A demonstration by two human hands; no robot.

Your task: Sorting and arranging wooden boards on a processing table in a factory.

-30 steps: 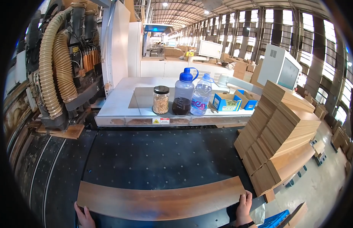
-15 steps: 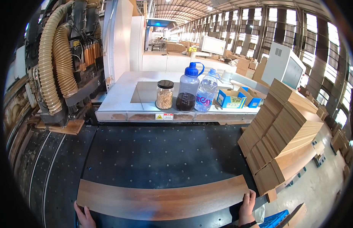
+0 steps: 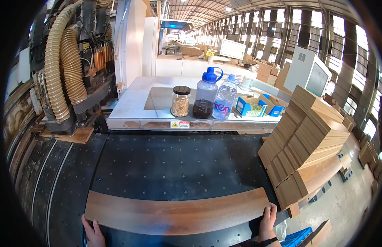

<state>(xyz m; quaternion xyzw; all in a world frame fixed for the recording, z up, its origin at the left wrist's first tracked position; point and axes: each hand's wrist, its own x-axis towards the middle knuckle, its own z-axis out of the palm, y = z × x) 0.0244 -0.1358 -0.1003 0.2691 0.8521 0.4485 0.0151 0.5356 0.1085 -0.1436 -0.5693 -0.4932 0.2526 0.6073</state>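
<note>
A long brown wood-grain board [image 3: 176,214] lies crosswise over the near part of the black machine bed [image 3: 158,164]. My left hand [image 3: 93,234] grips its left end, with fingers at the near corner. At the opposite end my right hand [image 3: 268,222] is closed round the short edge, thumb near the top face. Whether the board touches the bed or is held just above it, I cannot tell. A dark band circles my right wrist.
A tall stack of boards [image 3: 302,148] stands to the right. Beyond the bed, a pale platform [image 3: 129,107] bears a lidded jar [image 3: 181,102], two blue-capped bottles [image 3: 205,94] and small blue boxes [image 3: 250,108]. Machinery with ribbed hoses [image 3: 55,70] rises at left.
The board and both hands sit slightly higher in the picture, by a small amount. The whole view has also shifted a little; both hands keep their hold.
</note>
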